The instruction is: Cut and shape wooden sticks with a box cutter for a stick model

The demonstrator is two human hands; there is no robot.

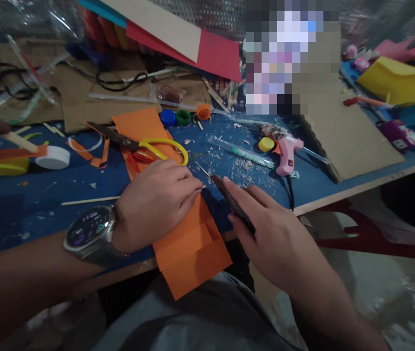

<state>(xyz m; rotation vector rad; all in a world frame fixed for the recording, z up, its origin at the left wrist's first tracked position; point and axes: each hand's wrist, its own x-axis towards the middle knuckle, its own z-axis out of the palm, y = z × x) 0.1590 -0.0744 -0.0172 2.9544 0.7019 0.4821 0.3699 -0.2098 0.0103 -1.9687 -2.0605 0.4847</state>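
Observation:
My left hand [158,200], with a watch [89,230] on its wrist, rests on a strip of orange paper [189,243] and pinches a thin wooden stick [203,186] at its fingertips. My right hand [266,229] grips a dark knife [231,200] whose tip points at the end of that stick. Pale shavings [242,170] lie scattered on the blue table just beyond both hands. The orange paper hangs over the table's near edge onto my lap.
Yellow-handled scissors [149,145] lie on the orange paper behind my left hand. A pink glue gun [286,153], glue sticks [240,151], bottle caps [183,117], a white tape roll [52,157], cardboard [342,131] and coloured sheets [193,44] crowd the table. A loose skewer [90,200] lies left.

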